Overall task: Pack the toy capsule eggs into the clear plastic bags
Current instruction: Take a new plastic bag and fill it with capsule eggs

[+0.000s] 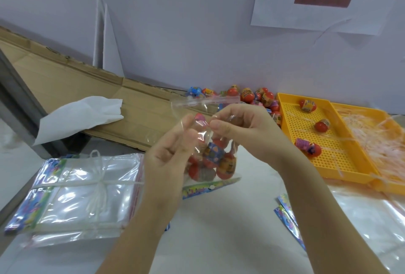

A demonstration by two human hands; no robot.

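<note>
Red eggs [221,164] in clear bag [203,120]; yellow perforated tray [328,142].

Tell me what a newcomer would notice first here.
First, the two hands at centre: the left hand and right hand pinch the top of a clear bag filled with red capsule eggs. Next, the bright yellow tray on the right, with three loose eggs on its perforated floor, and the pile of eggs against the wall behind. At left lies a tied bundle of empty bags.
</note>
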